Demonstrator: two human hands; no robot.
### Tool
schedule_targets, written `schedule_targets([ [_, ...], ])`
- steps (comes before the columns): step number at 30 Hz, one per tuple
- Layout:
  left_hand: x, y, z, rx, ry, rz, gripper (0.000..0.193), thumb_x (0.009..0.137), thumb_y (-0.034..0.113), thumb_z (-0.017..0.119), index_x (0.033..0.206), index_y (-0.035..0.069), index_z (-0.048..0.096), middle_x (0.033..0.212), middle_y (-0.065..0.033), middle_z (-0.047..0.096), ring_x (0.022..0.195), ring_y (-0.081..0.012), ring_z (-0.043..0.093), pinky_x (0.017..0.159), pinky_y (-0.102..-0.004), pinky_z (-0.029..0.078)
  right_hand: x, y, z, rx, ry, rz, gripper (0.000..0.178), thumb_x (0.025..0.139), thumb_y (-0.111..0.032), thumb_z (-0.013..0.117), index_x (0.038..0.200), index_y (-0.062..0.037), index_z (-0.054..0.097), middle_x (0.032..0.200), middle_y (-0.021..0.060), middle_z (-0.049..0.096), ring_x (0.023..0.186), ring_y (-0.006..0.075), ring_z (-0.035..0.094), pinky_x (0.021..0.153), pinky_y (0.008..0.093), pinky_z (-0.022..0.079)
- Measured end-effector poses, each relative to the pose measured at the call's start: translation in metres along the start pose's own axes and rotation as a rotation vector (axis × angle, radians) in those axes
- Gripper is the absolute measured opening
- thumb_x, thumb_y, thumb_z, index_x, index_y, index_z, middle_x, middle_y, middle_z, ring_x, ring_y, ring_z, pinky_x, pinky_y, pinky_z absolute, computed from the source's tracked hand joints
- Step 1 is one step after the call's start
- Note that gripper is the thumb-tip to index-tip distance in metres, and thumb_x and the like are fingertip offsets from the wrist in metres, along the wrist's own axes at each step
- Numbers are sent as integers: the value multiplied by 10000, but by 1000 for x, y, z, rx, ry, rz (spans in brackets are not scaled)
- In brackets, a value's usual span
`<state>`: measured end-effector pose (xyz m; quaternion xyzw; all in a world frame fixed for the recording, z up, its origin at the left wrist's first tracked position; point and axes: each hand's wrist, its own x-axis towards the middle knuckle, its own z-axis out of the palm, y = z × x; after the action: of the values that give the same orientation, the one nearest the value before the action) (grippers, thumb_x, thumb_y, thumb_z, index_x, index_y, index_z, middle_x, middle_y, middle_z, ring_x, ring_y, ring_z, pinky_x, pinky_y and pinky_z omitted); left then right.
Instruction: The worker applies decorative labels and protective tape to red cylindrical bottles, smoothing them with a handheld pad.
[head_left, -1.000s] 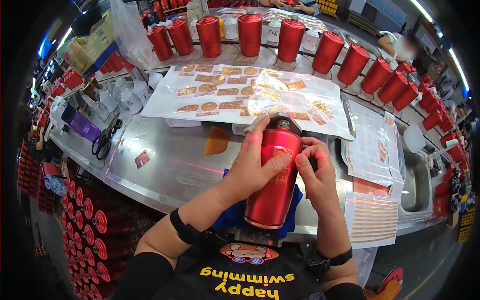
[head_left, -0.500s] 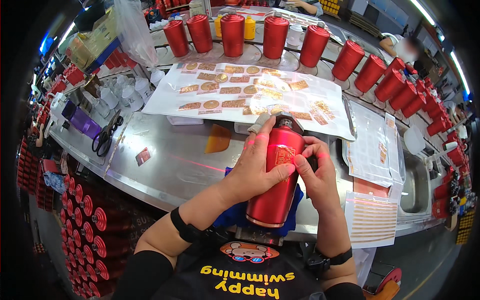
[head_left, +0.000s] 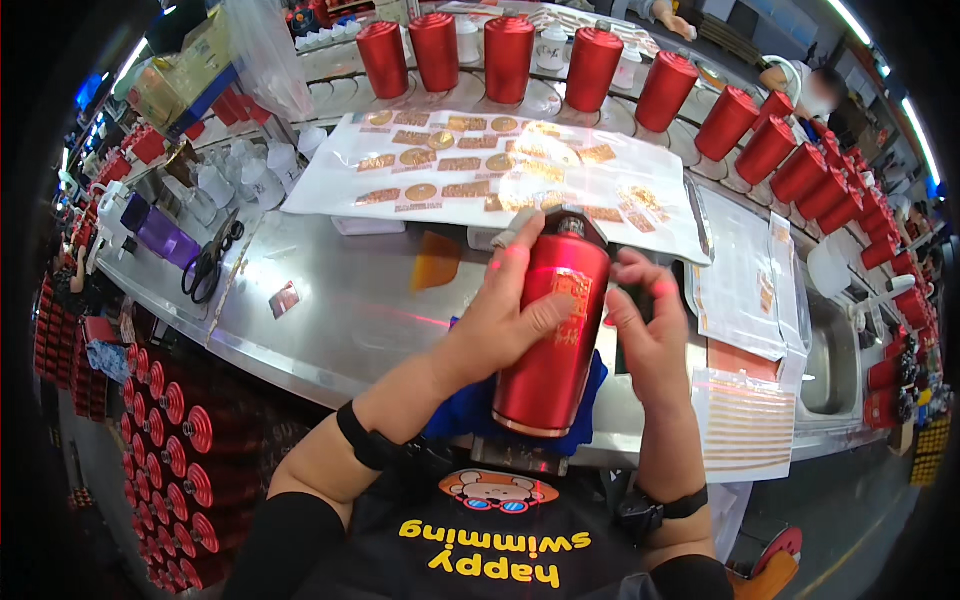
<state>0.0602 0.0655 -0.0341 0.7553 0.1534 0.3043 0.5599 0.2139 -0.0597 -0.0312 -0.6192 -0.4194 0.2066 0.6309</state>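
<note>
A shiny red bottle (head_left: 545, 375) leans in front of me with its narrow clear neck pointing away, its base over a blue cloth (head_left: 590, 425). Gold lettering shows on its upper front. My left hand (head_left: 505, 315) grips its left side, the thumb lying across the front by the lettering. A pale wrap covers one of that hand's fingertips. Just right of the bottle, my right hand (head_left: 655, 320) is off the surface, thumb and fingers apart; nothing shows between them. Beyond the neck lies a white sheet of gold stickers (head_left: 360, 190).
Red bottles (head_left: 510, 60) line a curved conveyor at the back and right. Black scissors (head_left: 207, 270), a purple container (head_left: 165, 240) and an amber scraper (head_left: 436, 262) rest on the steel bench. Stacked red bottles (head_left: 175, 450) stand lower left; a sink (head_left: 835, 370) is at right.
My right hand has come away from the bottle to the right, and its fingers have spread. More gold lettering is uncovered. Bottles on the conveyor have shifted right.
</note>
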Motion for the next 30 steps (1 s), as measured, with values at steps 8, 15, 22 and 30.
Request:
schedule_targets([
  [8,-6,0,0,63,-16,17,919,910,461,605,1512,-22,105,1469,-248,320,1357,-380,301,1144,-436,176,-45,-52,-8,138,-45,236,175,936,-130,568,1081,-35,544,884,-13,562,761,32,479,677,186,408],
  [15,-9,4,4,19,-26,-2,905,918,454,593,1516,-5,93,1477,-244,309,1356,-366,309,1148,-436,151,-69,-44,14,179,-62,317,182,951,-152,563,1056,-9,524,824,-20,556,728,25,465,642,190,400],
  [22,-10,1,5,42,-9,10,900,922,467,584,1518,4,94,1491,-238,300,1369,-370,296,1155,-436,125,-73,-42,19,148,20,301,195,958,-171,552,1049,-1,520,817,-8,558,727,51,476,647,215,414],
  [30,-11,2,5,53,-4,10,899,920,472,583,1516,0,103,1479,-252,311,1366,-386,296,1148,-438,160,-75,-43,19,42,13,259,192,957,-170,546,1033,3,514,802,14,568,740,68,499,656,245,430],
])
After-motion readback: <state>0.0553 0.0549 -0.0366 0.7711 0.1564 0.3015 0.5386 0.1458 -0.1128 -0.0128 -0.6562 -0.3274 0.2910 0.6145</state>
